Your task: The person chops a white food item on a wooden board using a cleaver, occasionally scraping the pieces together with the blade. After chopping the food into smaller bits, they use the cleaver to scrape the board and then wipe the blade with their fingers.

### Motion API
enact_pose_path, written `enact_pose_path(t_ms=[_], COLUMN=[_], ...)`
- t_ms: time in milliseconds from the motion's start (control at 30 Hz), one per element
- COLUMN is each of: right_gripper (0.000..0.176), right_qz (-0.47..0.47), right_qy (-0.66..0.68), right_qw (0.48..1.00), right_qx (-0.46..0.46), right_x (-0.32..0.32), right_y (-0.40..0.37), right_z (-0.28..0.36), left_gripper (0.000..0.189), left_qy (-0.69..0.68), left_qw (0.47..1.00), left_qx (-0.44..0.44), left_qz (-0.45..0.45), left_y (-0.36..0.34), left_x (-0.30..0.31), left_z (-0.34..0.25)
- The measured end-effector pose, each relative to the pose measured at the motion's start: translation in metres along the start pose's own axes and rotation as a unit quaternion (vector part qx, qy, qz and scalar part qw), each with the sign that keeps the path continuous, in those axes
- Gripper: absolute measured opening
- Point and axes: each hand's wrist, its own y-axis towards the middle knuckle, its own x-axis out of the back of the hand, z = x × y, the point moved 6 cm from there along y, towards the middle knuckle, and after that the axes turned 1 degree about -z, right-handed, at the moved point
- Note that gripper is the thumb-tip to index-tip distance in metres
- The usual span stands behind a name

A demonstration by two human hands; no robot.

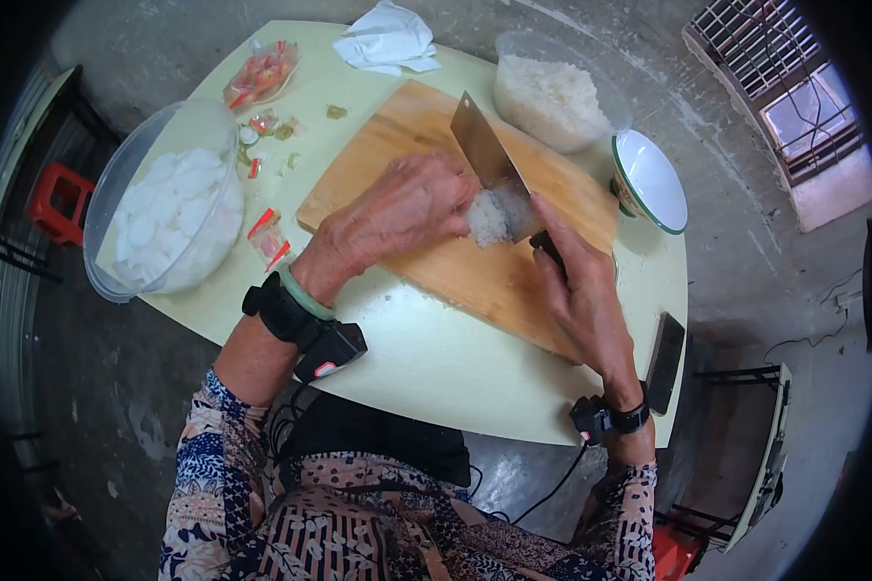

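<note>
My right hand (588, 290) is closed round the dark handle of a broad cleaver (491, 145), its blade tilted over the wooden cutting board (407, 126). Beside the blade lies a small heap of finely cut white radish (488, 219). My left hand (407, 208) has its fingers curled down against this heap, close to the blade; the fingertips are partly hidden. At the left, a large clear plastic bowl (102, 232) holds thin round white slices (170, 213). Behind the board, a clear tub (507, 46) is filled with white shreds (552, 97).
A white enamel bowl (652, 179) stands right of the board, and a dark phone (665, 363) lies near the table's right edge. A red-marked plastic bag (264, 73), torn wrappers (268, 239), vegetable scraps (286, 130) and a white crumpled bag (386, 41) are on the table (397, 353).
</note>
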Motion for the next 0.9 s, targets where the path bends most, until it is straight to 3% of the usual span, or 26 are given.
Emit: enact_pose_path(t_ms=[100,167,233,300,400,533,633,733,900], right_gripper=[0.065,0.065,0.065,0.066,0.066,0.066,0.066,0.066,0.065], right_qz=[0.006,0.002,0.029,0.026,0.017,0.011,0.021,0.008,0.021], right_qy=[0.019,0.03,-0.002,0.019,0.038,-0.002,0.043,0.016,0.03], right_qw=[0.999,0.996,0.999,0.999,0.997,1.0,0.996,1.0,0.998], right_qx=[-0.05,-0.086,-0.021,-0.043,-0.059,0.0,-0.076,-0.015,-0.055], right_x=[0.004,0.003,-0.007,-0.003,-0.002,-0.009,-0.002,-0.007,-0.004], right_y=[0.002,0.0,0.001,0.001,0.001,0.001,0.0,0.001,0.001], right_z=[0.004,0.001,0.0,0.0,-0.001,0.0,0.001,0.001,0.006], left_gripper=[0.023,0.021,0.02,0.019,0.016,0.015,0.016,0.017,0.019], left_qy=[-0.047,-0.032,-0.013,-0.026,-0.022,-0.011,-0.005,-0.01,-0.026], left_qw=[0.996,0.999,0.999,0.999,0.999,1.0,1.0,1.0,0.999], left_qx=[-0.029,0.007,0.04,0.032,-0.005,0.004,-0.003,0.007,-0.012], left_qz=[-0.074,-0.028,0.017,0.028,-0.036,-0.014,-0.017,0.002,-0.038], left_y=[-0.002,0.005,0.009,0.007,0.005,0.006,0.006,0.007,0.006], left_x=[-0.001,-0.005,-0.006,-0.005,-0.008,-0.008,-0.005,-0.006,0.002], left_z=[0.003,0.003,0.003,0.003,0.006,0.005,0.007,0.006,0.005])
